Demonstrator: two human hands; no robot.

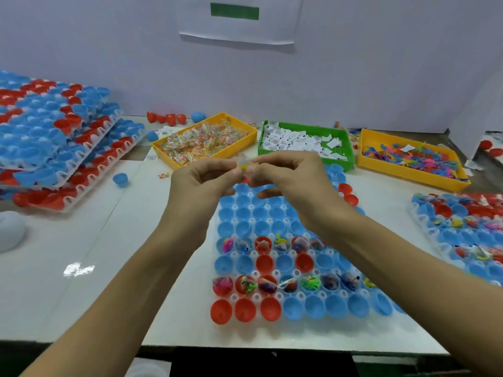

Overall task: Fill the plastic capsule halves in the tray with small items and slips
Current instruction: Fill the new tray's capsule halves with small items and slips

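Two rows of the white tray [272,326] hold filled red and blue plastic capsule halves [310,282]; most sit empty. Left hand [201,180] and right hand [288,175] together pinch a small clear-wrapped yellow item [246,165].

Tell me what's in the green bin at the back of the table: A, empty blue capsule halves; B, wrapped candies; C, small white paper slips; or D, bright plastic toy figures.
C: the green bin holds a heap of small white paper slips, standing between the two yellow bins.
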